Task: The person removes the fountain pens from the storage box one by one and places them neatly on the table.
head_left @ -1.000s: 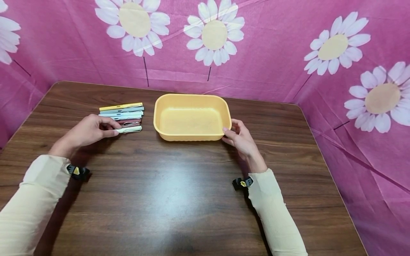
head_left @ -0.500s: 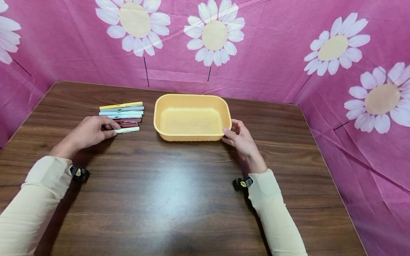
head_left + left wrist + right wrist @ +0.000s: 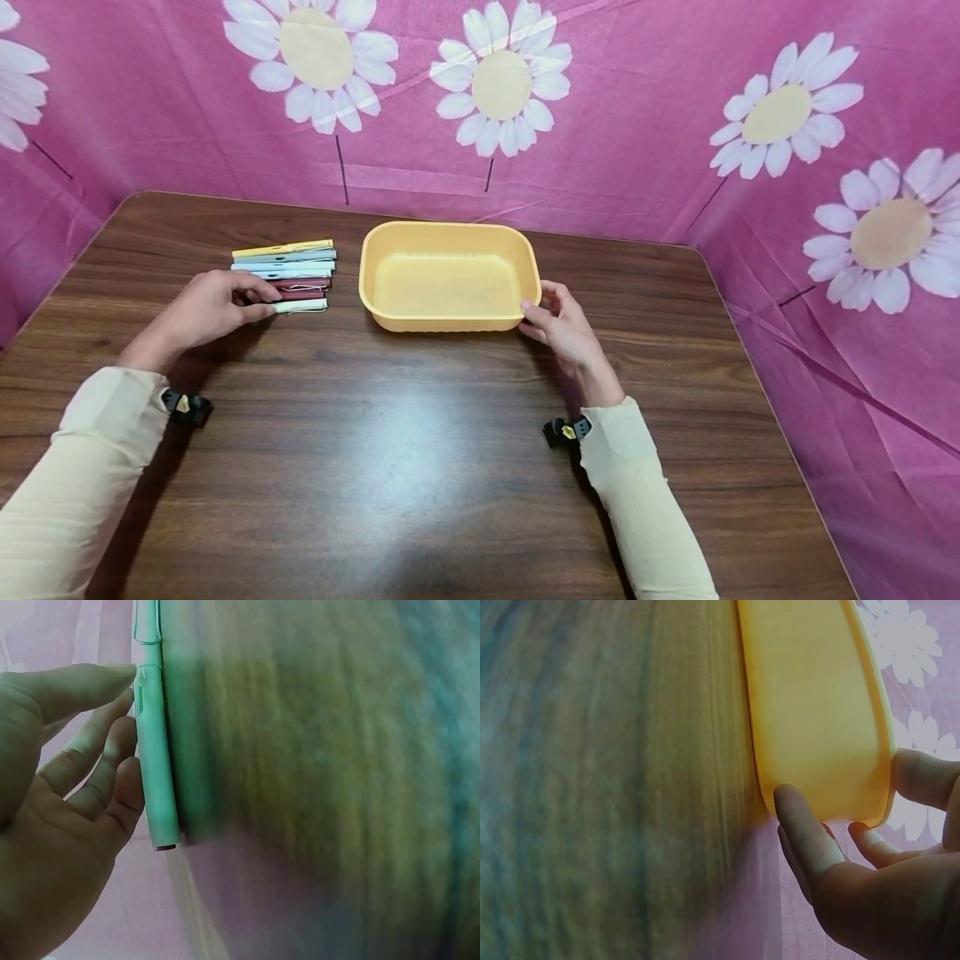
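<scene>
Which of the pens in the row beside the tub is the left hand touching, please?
The pale mint pen, nearest the person. The left hand pinches its end; the dark red, light blue, grey and yellow pens lie beyond it, untouched.

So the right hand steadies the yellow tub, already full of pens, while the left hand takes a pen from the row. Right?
Not quite: the yellow tub is empty, as the head view shows. The right hand does hold its corner, and the left hand pinches the nearest pen of the row.
</scene>
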The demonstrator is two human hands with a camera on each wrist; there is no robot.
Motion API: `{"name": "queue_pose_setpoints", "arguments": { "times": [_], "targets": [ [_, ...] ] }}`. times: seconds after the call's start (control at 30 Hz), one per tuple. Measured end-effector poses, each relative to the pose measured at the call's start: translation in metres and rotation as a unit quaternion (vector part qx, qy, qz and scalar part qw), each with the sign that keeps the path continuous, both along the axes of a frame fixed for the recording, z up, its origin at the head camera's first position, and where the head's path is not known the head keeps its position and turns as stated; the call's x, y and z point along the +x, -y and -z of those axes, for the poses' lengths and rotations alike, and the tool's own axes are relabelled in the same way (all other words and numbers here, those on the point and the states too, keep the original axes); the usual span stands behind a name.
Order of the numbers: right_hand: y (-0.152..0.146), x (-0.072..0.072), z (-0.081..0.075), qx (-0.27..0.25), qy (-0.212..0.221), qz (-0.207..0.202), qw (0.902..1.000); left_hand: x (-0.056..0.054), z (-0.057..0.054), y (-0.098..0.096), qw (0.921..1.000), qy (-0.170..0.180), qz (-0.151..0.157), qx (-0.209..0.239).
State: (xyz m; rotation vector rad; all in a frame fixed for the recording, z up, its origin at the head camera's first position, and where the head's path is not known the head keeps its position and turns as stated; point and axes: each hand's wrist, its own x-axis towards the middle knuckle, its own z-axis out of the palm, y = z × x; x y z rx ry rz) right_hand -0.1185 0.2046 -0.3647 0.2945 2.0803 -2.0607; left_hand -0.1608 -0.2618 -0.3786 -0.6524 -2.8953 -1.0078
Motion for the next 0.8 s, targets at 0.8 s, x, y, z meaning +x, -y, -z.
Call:
{"name": "queue_pose_setpoints", "arguments": {
  "times": [0.8],
  "targets": [
    [-0.031, -0.001, -0.003, 0.010, -0.020, 0.012, 0.9997, 0.010, -0.020, -0.016, 0.9992, 0.020, -0.033, -0.002]
  ]
}}
